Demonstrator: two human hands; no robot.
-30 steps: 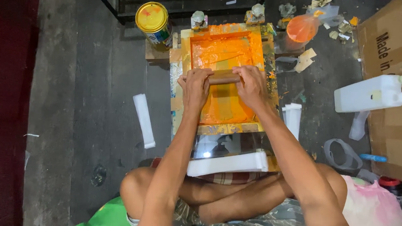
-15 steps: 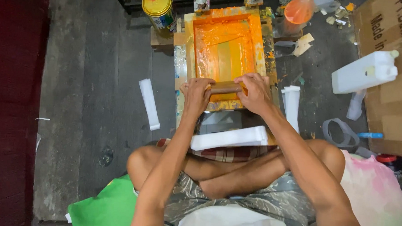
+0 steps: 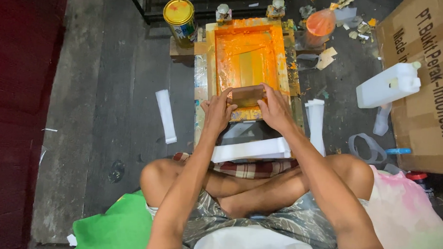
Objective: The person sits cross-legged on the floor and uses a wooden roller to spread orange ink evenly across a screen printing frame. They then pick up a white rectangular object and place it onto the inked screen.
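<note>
Grey concrete floor (image 3: 107, 109) carries a white strip (image 3: 165, 115) at left, then a yellow paint tin (image 3: 181, 19). Left hand (image 3: 217, 113) and right hand (image 3: 274, 109) each clench an end of the wooden squeegee (image 3: 246, 95), at the near edge of the orange screen frame (image 3: 248, 56). Judging by this, an ink pull is ending; lifting comes next. Earlier the squeegee sat farther up the mesh. A white jug (image 3: 388, 85) lies right.

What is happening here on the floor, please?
A person sits cross-legged on the grey floor and grips a brown wooden squeegee with the left hand and right hand. The squeegee lies at the near end of an orange, ink-covered printing screen frame. A yellow-lidded tin can stands beside the frame's far left corner; a white plastic jerrycan lies to the right.
</note>
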